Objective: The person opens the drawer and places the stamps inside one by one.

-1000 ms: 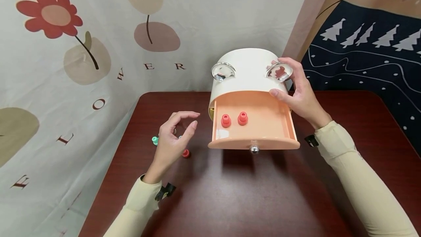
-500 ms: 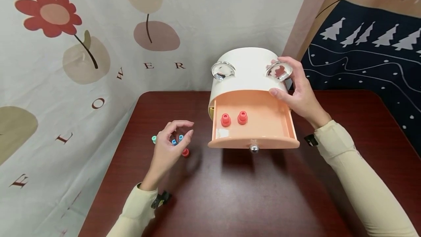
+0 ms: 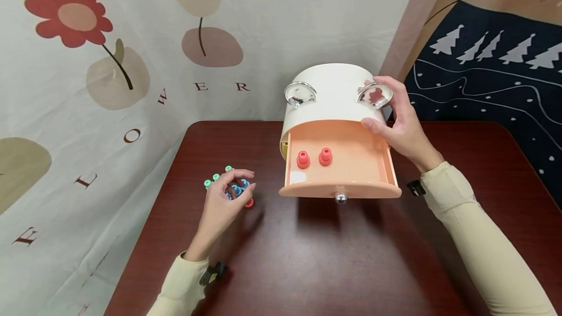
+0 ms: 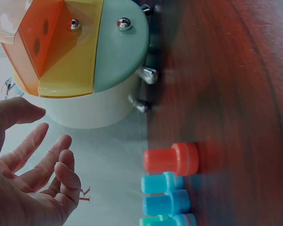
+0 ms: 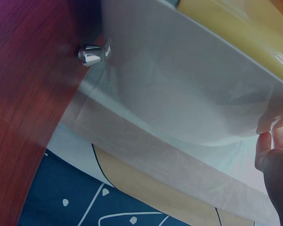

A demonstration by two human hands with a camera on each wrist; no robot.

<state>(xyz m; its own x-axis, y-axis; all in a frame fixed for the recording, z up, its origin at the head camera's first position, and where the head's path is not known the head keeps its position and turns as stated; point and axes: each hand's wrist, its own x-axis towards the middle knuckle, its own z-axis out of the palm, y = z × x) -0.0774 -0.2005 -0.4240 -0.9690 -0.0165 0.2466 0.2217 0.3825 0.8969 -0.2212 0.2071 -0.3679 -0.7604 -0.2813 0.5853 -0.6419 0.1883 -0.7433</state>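
My left hand (image 3: 221,206) is held above several small pegs, its fingers bent in a loose arc with nothing between them. Under it are blue pegs (image 3: 244,184) and one red peg (image 3: 249,203), with green pegs (image 3: 208,184) just beyond. My right hand (image 3: 406,130) grips the right side of a rounded white drawer cabinet (image 3: 337,96), thumb in front and fingers behind a shiny dome. The cabinet's peach top drawer (image 3: 316,190) is pulled out. Inside it stand a red peg (image 3: 303,160) and another red peg (image 3: 325,157), upright at the left.
In the left wrist view, a yellow drawer (image 4: 73,70) and a green drawer (image 4: 125,56) lie below the top one, above silver feet (image 4: 148,74). A dark red wooden table (image 3: 342,262) carries everything. Printed cloth (image 3: 263,23) hangs behind the table.
My left hand has moved left and down, away from the drawer, to over the pegs. More blue and green pegs now show. The right hand keeps its grip on the cabinet.
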